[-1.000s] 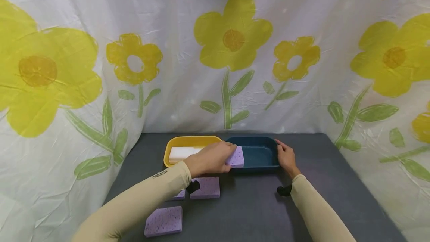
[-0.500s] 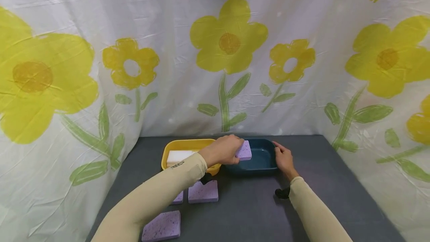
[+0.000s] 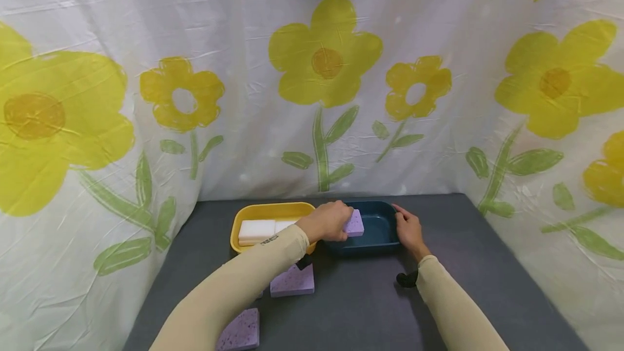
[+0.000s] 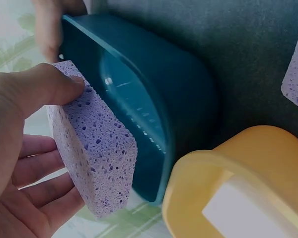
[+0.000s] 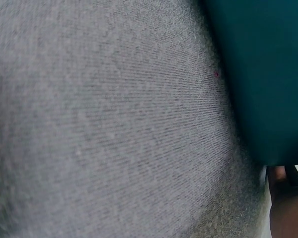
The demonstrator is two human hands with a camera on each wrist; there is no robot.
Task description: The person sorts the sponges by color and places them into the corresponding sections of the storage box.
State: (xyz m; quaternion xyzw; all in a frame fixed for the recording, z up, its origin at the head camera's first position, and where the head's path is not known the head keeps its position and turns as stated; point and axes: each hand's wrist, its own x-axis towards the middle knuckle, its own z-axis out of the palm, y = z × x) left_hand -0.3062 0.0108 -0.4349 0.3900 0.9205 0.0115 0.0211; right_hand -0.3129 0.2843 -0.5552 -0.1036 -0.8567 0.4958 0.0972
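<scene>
My left hand holds a purple speckled sponge over the left part of a dark teal plastic bin. In the left wrist view the thumb presses one face of the sponge and the fingers lie behind it, with the bin's opening beyond. At the bin's right end, my right hand grips the rim. The right wrist view shows mostly the bin's outer wall and the grey tabletop, with part of a hand at the lower corner.
A yellow bin with white sponges inside stands just left of the teal one. Nearer on the dark table lie purple sponges, partly covered by the left sleeve. A flower-printed curtain hangs behind.
My left hand has carried the sponge rightward, from the bin's left front edge to over its opening. The right hand keeps its grip on the rim. The head view has shifted slightly.
</scene>
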